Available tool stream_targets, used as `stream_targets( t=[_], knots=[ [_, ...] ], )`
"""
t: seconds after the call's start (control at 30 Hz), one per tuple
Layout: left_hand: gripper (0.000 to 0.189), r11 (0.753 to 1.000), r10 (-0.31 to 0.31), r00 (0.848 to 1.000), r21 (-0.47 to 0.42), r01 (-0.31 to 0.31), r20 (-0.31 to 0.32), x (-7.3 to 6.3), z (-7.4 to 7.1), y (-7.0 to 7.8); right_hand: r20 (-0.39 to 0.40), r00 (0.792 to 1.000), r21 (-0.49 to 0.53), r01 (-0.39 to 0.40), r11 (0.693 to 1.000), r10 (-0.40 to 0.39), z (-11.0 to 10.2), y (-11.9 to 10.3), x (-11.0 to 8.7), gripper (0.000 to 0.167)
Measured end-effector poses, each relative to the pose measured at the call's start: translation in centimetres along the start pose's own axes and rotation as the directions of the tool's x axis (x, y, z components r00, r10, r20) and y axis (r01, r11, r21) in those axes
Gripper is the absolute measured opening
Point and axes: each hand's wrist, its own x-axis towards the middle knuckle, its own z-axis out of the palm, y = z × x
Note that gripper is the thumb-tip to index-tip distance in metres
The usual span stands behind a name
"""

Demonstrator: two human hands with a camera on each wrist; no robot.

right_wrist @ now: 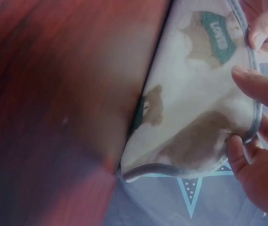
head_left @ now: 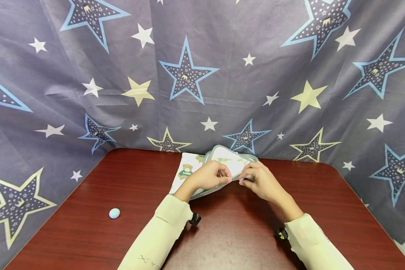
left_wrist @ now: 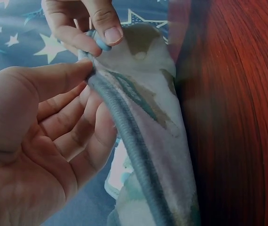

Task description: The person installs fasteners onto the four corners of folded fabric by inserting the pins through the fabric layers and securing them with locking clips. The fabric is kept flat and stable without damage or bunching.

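A white cloth (head_left: 226,155) printed with brown bears in green shirts is edged in grey-blue binding; it is partly lifted at the far side of the table. My left hand (head_left: 210,175) pinches the bound edge between thumb and forefinger, which shows closely in the left wrist view (left_wrist: 44,127). Beside it, my right hand (head_left: 261,180) grips the same edge, its fingertips almost meeting the left ones. A small light blue piece (left_wrist: 104,45) shows between the right thumb and finger. In the right wrist view, the right hand (right_wrist: 261,146) has fingers partly hidden behind the cloth.
A small pale blue egg-shaped thing (head_left: 114,213) lies on the left of the dark red table (head_left: 145,172). A grey curtain (head_left: 219,101) with star prints hangs right behind the table's far edge. Black straps sit at both wrists.
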Motion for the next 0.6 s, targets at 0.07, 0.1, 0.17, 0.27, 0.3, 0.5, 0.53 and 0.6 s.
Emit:
stream_targets(
  t=[0.07,0.1,0.17,0.27,0.3,0.5,0.53,0.6],
  knots=[
    [0.005,1.0,0.007,1.0,0.001,-0.007,0.005,-0.04,-0.03,0.1,-0.023,0.999,-0.006,0.034,0.999,-0.034,0.14,0.16,0.02,0.018],
    [0.004,1.0,0.012,1.0,0.003,-0.012,0.006,-0.05,-0.04,0.13,-0.034,0.998,-0.009,0.048,0.999,-0.048,0.21,0.22,0.03,0.018],
    [0.004,1.0,0.017,1.0,0.007,-0.017,0.009,-0.06,-0.08,0.22,-0.055,0.996,-0.014,0.07,0.997,-0.071,0.32,0.34,0.04,0.018],
    [0.004,1.0,0.019,1.0,0.008,-0.02,0.013,-0.04,-0.11,0.31,-0.079,0.992,-0.023,0.094,0.995,-0.096,0.48,0.5,-0.01,0.02],
    [0.004,1.0,0.019,1.0,0.006,-0.02,0.015,-0.03,-0.11,0.33,-0.085,0.991,-0.023,0.098,0.995,-0.1,0.52,0.52,-0.04,0.02],
    [0.005,1.0,0.015,1.0,-0.022,-0.014,0.026,-0.06,0.06,0.35,-0.099,0.992,-0.026,0.071,0.997,-0.073,0.43,0.27,-0.08,0.027],
    [0.005,1.0,0.013,1.0,-0.028,-0.012,0.029,-0.08,0.1,0.35,-0.096,0.994,-0.026,0.057,0.998,-0.059,0.39,0.2,-0.07,0.028],
    [0.005,0.999,0.012,0.999,-0.044,-0.01,0.033,-0.14,0.15,0.37,-0.088,0.996,-0.034,0.029,0.999,-0.032,0.31,0.03,-0.06,0.032]
  ],
)
